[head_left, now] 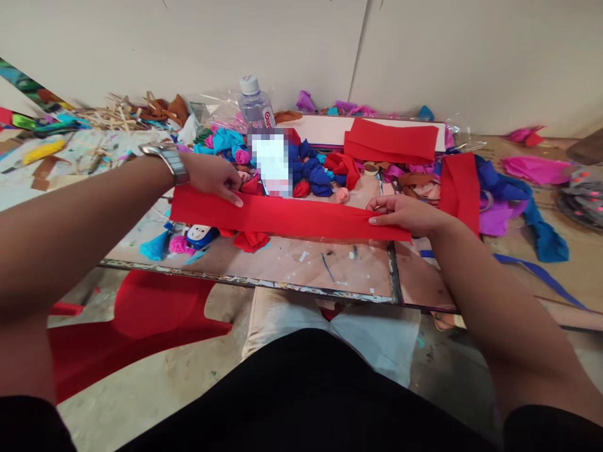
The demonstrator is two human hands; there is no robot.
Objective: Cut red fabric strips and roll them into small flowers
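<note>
A long strip of red crepe paper [292,218] stretches sideways over the near part of the table. My left hand [213,176], with a metal watch on the wrist, pinches its upper edge toward the left end. At the right end, my right hand [406,212] grips the strip between thumb and fingers. Behind the strip lie several crumpled blue and red paper pieces [316,176] and a phone [273,164] with a blurred screen. A folded stack of red crepe paper [391,141] rests at the back, and another red piece [459,191] lies beyond my right hand.
A clear plastic bottle [255,103] stands behind the phone. Tape [371,169] sits near the middle, and a blue-and-white device [201,235] shows below the strip. Wooden sticks [127,113] are heaped at the back left. A red plastic chair [155,307] stands left of my legs.
</note>
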